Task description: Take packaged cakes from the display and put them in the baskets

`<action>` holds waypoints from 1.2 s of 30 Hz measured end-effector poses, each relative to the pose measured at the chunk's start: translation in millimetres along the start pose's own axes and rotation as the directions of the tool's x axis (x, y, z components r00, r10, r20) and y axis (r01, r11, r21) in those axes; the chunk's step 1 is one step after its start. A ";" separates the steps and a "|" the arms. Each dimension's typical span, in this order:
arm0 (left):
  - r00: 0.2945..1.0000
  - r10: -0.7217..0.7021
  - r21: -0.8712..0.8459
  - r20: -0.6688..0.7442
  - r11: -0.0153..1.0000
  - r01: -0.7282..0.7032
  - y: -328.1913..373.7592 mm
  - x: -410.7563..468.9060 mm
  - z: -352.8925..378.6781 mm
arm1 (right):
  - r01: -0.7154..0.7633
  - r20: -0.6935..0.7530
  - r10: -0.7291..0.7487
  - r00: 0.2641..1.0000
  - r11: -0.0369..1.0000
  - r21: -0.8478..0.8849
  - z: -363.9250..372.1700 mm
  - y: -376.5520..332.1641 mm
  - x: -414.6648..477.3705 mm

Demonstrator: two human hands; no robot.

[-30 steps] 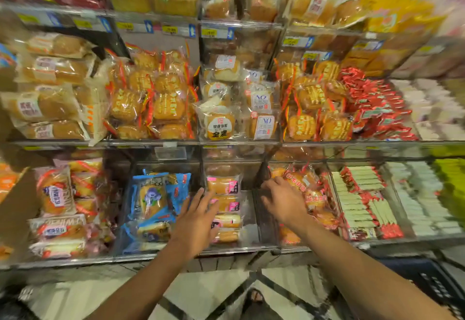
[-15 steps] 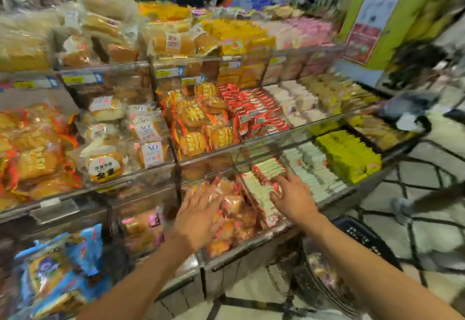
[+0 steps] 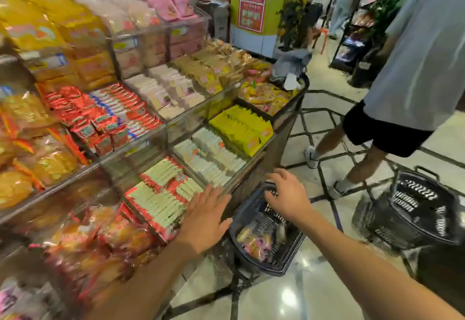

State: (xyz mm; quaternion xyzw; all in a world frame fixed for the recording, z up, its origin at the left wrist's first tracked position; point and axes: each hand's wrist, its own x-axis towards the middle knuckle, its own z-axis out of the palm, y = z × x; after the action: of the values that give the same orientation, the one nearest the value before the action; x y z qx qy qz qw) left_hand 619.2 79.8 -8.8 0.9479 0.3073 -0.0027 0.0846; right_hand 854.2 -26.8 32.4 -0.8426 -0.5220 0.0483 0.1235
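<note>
Head view: the left hand (image 3: 206, 221) is spread flat, fingers apart and empty, over the front edge of the lowest display tier, just above the red-and-white wrapped cakes (image 3: 161, 193). The right hand (image 3: 289, 196) is loosely curled, palm down and holding nothing, above the near basket (image 3: 266, 267). That dark basket sits on the floor against the display's corner and has a few packaged cakes (image 3: 256, 241) lying in its bottom. A second dark basket (image 3: 412, 216) stands further right on the tiled floor (image 3: 314, 294), well apart from the first. Yellow packets (image 3: 241, 128) fill a compartment beyond the hands. A person in a grey shirt (image 3: 427, 50) stands behind.
</note>
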 end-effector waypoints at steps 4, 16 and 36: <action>0.985 0.085 0.028 0.153 0.996 -0.090 23.9 50.7 35.0 | -0.130 0.056 0.129 0.990 0.991 0.024 26.1 53.8 4.3; 0.913 0.218 -0.115 0.346 0.975 -0.189 29.3 180.3 167.5 | -0.423 0.339 0.383 0.859 0.905 0.049 145.6 150.3 44.5; 0.952 -0.015 0.092 0.307 0.996 -0.014 -21.5 250.1 497.8 | -0.557 0.782 0.256 0.568 0.820 0.135 515.8 276.6 88.9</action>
State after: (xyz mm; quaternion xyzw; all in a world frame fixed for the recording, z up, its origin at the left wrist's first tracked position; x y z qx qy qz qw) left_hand 832.9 161.8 -517.1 0.9387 0.2902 -0.1643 0.0872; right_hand 1025.8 16.3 -532.5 -0.8093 -0.2943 0.5066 0.0437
